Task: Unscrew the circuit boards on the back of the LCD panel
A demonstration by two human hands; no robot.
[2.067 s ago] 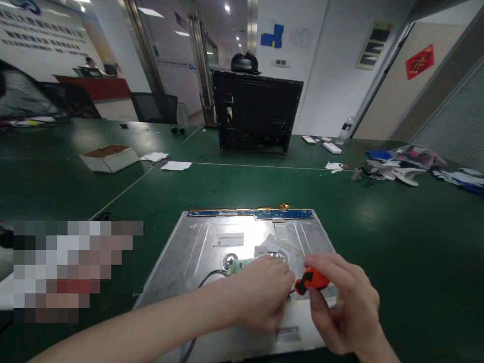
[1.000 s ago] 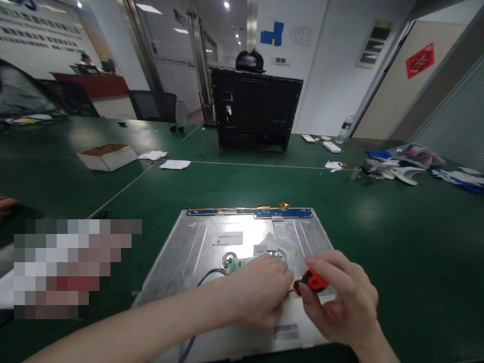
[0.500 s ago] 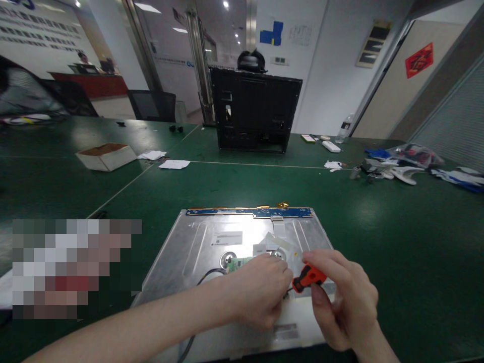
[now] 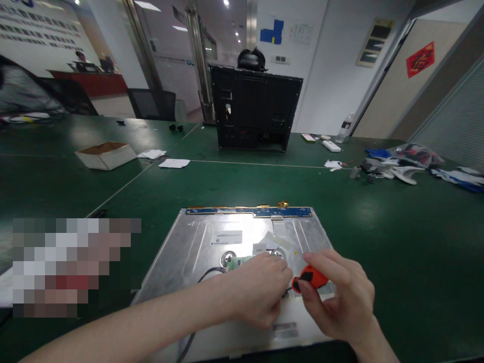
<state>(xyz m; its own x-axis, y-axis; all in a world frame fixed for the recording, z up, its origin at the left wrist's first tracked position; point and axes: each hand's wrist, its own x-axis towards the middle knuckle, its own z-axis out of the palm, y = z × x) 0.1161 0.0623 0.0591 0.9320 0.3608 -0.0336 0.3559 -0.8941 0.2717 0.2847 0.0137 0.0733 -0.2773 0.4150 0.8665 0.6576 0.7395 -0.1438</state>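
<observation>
Head view. A broad, flat panel of silver-grey metal (image 4: 170, 267) lies on the dark green, smooth-topped desk (image 4: 242, 186), along its near side, with a narrow blue circuit strip (image 4: 227, 212) along its far edge. The right hand (image 4: 348, 297) is clamped, thumb against fingers, on the bulbous orange-and-black handle of a screwdriver-like tool (image 4: 313, 278); the thin dark shaft slants down to the left, towards the panel. The left hand (image 4: 260, 290) is curled low over the panel beside the shaft. Its fingertips are hidden, so what they grip, if anything, cannot be told; the tool's tip is likewise not clearly visible.

Likely faults: with the shaft so tilted, the tip could skid under uneven pressure, scratching the metal or striking the left fingers close by. A slip to the left might also reach the small green circuit board (image 4: 237, 262), partly covered by the left hand. The left forearm crosses a black cable (image 4: 186, 347); a careless shift of that arm could tug it and strain its connection. Heavy downward force might flex the thin-looking panel, or slide it across the desk.
</observation>
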